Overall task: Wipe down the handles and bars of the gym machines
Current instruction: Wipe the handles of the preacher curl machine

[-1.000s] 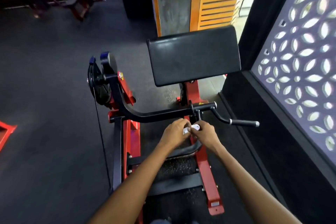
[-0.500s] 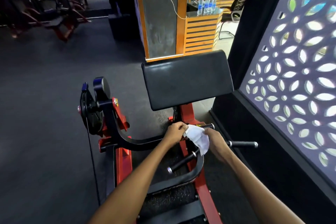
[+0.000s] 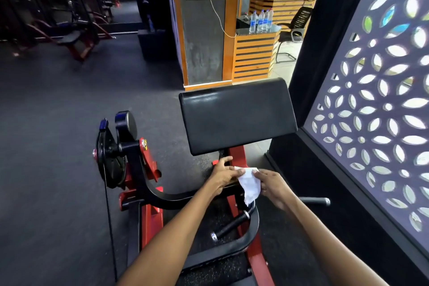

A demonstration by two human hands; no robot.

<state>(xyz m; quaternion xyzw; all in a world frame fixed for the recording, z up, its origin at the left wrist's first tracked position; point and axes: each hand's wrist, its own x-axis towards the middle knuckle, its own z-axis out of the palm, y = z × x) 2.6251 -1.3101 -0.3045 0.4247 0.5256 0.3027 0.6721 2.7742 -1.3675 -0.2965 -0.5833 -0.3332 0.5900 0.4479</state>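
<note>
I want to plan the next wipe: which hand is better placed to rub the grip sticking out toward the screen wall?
Probably the right hand: it pinches the white wipe and sits nearer that handle.

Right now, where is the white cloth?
In the head view, the white cloth hangs between the left hand and right hand, below the black pad.

Dark rubber floor (image 3: pixel 58 123), backlit lattice screen (image 3: pixel 376 111).

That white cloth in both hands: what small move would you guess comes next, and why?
Probably bring the white cloth down onto the near black handle just below it. The left hand and right hand each pinch a top corner, so the cloth hangs spread, touching neither handle.
</note>
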